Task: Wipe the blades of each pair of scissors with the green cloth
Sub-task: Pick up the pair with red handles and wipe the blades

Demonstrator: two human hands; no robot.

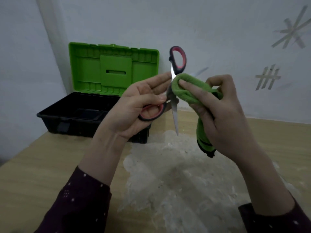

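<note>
Sleeves: dark dotted cuffs are seen at the bottom edge, the left sleeve (pixel 75 199) and the right sleeve (pixel 272 217).
Table (pixel 33 165): light wood, marked by a pale worn patch (pixel 168 165) beneath the hands.
Toolbox (pixel 80 115): a black tray is set at the back left, and its green lid (pixel 114 69) is raised against the wall; its near right corner is hidden by the left wrist.
Left hand (pixel 134 105): the lower red-and-black handle loop is gripped, the thumb laid over it.
Scissors (pixel 175 115): held in the air above the table, spread wide; one blade is pointed down, the other is blurred behind the cloth.
Green cloth (pixel 186 88): folded over the upper blade near the pivot.
Right hand (pixel 223 111): the cloth is pinched between thumb and curled fingers.
Tape strips (pixel 292 31): stuck on the wall at right as crossed marks.
</note>
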